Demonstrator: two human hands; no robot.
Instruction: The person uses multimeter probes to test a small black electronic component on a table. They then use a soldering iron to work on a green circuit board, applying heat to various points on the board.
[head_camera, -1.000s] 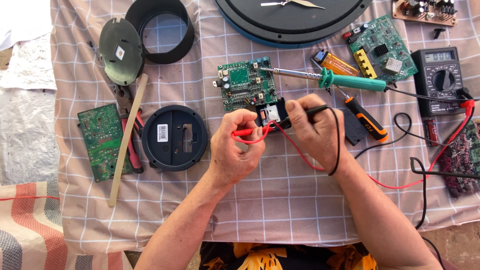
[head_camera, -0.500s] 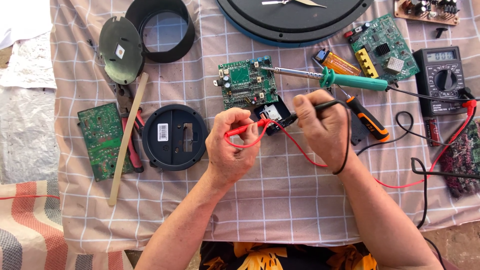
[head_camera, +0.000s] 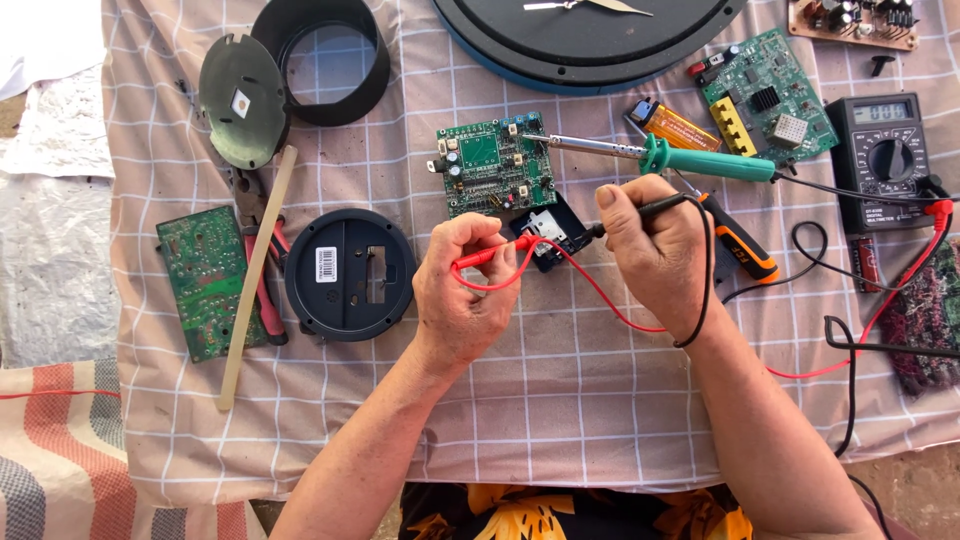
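while both hands (head_camera: 460, 300) pinch probes (head_camera: 495, 255), boards clutter the checked cloth (head_camera: 560, 400).

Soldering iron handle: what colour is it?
Teal green, clearest in the head view: soldering iron handle.

1. Left hand (head_camera: 462, 295) slid slightly down and left; the red probe (head_camera: 492, 254) tip now meets the small black module (head_camera: 550, 232) from its left edge.
2. Right hand (head_camera: 655, 250) lifted off the module and moved right, uncovering it.
3. Black probe (head_camera: 640, 212) now lies flatter; tip contact seems kept, hard to tell.
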